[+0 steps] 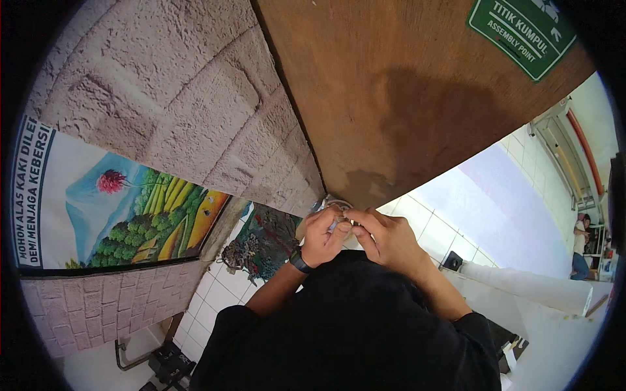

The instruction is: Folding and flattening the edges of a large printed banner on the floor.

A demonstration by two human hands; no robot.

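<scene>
Both hands meet in front of my chest, close to the lower corner of a brown wooden panel (pixel 339 124). My left hand (pixel 321 240), with a dark band at its wrist, has its fingers curled in a pinch. Just right of it, my right hand (pixel 394 242) is closed too, thumb against fingers. A small shiny piece (pixel 354 222) shows between the fingertips, too small to name. Some pale, glossy material (pixel 334 201) shows behind the fingers, mostly hidden by them.
A textured pinkish brick-pattern wall (pixel 176 85) with a landscape picture (pixel 130 215) rises on the left. Below lies a dark, frayed mat (pixel 270 238) on white floor tiles (pixel 218 293). A green sign (pixel 521 32) is on the panel. Far right, another person (pixel 580 244) appears.
</scene>
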